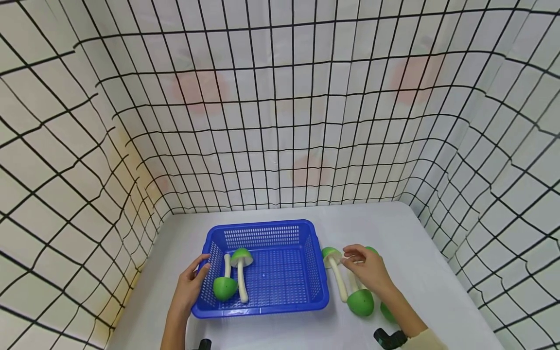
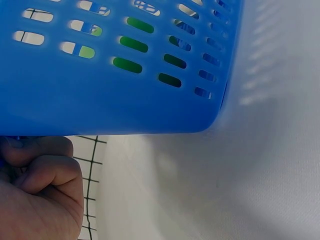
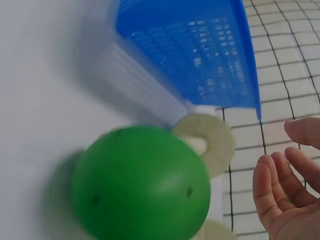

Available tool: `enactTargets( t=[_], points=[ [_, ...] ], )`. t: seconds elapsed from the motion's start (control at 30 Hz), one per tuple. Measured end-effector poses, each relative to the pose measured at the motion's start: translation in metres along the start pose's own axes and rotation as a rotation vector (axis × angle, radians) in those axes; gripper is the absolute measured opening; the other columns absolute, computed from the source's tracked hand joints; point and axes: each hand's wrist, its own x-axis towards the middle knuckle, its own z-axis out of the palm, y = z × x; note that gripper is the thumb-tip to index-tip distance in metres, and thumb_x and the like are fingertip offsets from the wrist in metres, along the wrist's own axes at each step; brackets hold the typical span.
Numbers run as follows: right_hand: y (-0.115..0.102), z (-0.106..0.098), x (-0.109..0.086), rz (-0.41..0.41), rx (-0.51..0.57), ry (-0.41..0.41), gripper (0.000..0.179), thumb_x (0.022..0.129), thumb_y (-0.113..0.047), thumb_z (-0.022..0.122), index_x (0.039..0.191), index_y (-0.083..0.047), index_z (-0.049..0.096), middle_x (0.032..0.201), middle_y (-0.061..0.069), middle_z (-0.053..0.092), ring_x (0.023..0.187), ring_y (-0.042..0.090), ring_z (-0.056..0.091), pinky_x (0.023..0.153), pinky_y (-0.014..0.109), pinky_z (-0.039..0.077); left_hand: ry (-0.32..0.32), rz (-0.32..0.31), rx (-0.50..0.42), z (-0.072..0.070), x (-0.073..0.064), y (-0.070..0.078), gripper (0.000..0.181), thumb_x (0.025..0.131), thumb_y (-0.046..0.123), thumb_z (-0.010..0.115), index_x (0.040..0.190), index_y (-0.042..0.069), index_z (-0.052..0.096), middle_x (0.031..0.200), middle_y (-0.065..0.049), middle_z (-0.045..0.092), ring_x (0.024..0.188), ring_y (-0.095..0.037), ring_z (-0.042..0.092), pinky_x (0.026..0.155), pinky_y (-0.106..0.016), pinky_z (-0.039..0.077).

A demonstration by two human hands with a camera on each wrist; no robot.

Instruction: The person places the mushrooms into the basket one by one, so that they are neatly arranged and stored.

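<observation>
At lower left, the left hand (image 1: 189,282) pinches a blue, rectangular plastic basket (image 1: 262,310); lower right, the right hand (image 1: 369,270), fingers spread, hovers beside a green-capped, white-stemmed mushroom (image 1: 339,282).

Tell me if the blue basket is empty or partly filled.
Partly filled: the blue basket holds two green-capped mushrooms, lying toward its left end in the head view, its floor bare to their right.
</observation>
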Motion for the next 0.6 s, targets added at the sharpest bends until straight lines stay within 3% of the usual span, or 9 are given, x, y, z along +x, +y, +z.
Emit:
enactTargets(
  t=[0.13,0.6],
  points=[
    [0.015,-0.011,-0.005,0.012,-0.036,0.008,0.034,0.088,-0.033,0.072,0.116,-0.016,0.064,0.113,0.007,0.069,0.097,0.018,0.067,0.077,0.018,0.054,0.003,-0.007,0.008,0.000,-0.001,0.000,0.052,0.094,0.057,0.051,0.141,0.034,0.047,0.158,-0.015,0.031,0.141,-0.045,0.033,0.108,-0.063,0.028],
    [0.060,-0.040,-0.019,0.084,-0.175,0.094,0.042,0.087,-0.038,0.072,0.119,-0.012,0.065,0.109,0.005,0.071,0.092,0.009,0.066,0.074,0.017,0.052,0.009,-0.021,0.025,0.001,-0.003,0.002,0.049,0.097,0.051,0.052,0.141,0.033,0.047,0.156,-0.017,0.033,0.139,-0.046,0.036,0.107,-0.064,0.030]
  ],
)
